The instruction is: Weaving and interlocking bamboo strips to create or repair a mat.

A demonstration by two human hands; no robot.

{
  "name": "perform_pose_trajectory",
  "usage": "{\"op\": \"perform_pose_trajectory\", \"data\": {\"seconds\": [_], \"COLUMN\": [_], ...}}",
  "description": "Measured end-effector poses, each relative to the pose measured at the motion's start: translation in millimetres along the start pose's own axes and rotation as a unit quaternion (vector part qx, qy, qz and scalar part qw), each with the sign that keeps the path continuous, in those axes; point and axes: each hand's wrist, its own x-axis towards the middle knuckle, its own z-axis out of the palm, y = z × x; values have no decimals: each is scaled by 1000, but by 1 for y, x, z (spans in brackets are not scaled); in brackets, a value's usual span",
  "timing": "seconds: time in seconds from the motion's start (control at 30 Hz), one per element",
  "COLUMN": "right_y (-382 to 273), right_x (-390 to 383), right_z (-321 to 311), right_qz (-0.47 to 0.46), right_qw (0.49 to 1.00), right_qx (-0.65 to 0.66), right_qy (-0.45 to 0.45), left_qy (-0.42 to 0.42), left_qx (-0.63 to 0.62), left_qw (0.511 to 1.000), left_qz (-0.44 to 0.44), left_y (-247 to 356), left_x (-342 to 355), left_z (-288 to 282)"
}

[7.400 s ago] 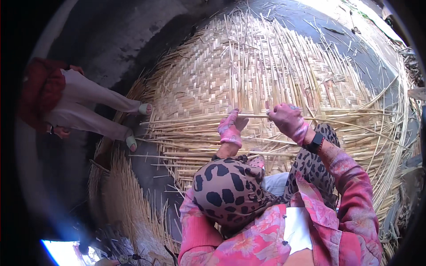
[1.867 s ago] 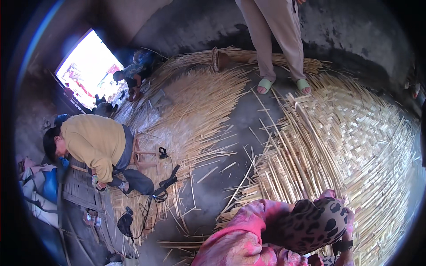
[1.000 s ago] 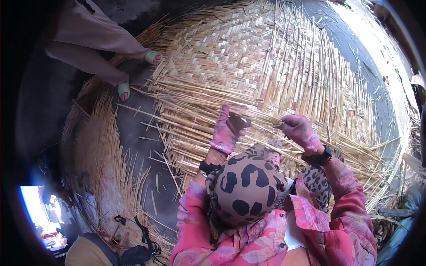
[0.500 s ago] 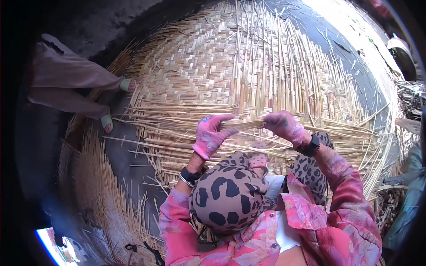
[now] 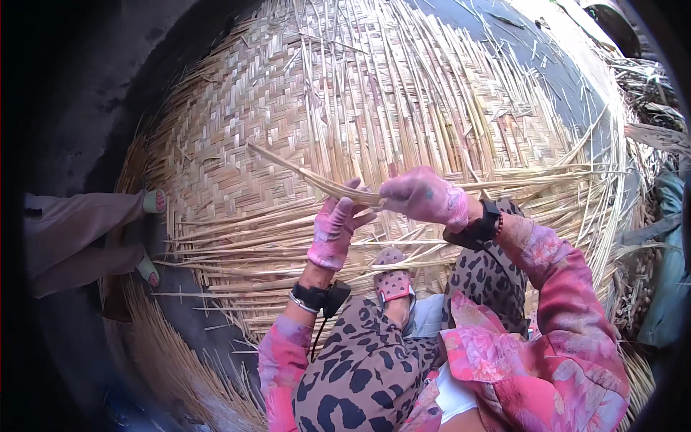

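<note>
A large herringbone mat (image 5: 241, 122) of pale flattened reeds lies before me. Over it I hold up a thin bundle of reed strips (image 5: 306, 175), its far end slanting up to the left. My right hand (image 5: 430, 197), in a pink glove, pinches the near end of these strips. Just to the left, my left hand (image 5: 335, 232), gloved in pink too, has its fingers curled round the same strips. Loose reeds (image 5: 237, 252) lie crosswise in front of my legs, and more reeds (image 5: 403, 93) run lengthwise over the mat.
At the left stands another person, of whom the trouser legs (image 5: 86, 223) and light green sandals (image 5: 153, 201) show. A fringed reed mat (image 5: 173, 360) is at lower left. Piled sticks (image 5: 648, 86) lie at the right. My shoe (image 5: 394, 277) rests on the reeds.
The strips now slant up leftward beyond my left hand, whose fingers have closed round them. Both hands have shifted left in view. The head view has moved, and the other person's legs appear lower.
</note>
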Motion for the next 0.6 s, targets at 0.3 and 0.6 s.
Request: {"op": "perform_pose_trajectory", "data": {"seconds": [0.3, 0.6], "right_y": [85, 100], "right_x": [-52, -51], "right_z": [-37, -18], "right_qz": [258, 278], "right_qw": [960, 948], "right_qx": [0, -80], "right_qy": [-106, -134], "left_qy": [204, 346], "left_qx": [101, 49], "left_qw": [968, 933], "left_qz": [109, 86], "left_y": [-44, -40], "left_x": [78, 100], "left_z": [-7, -41]}}
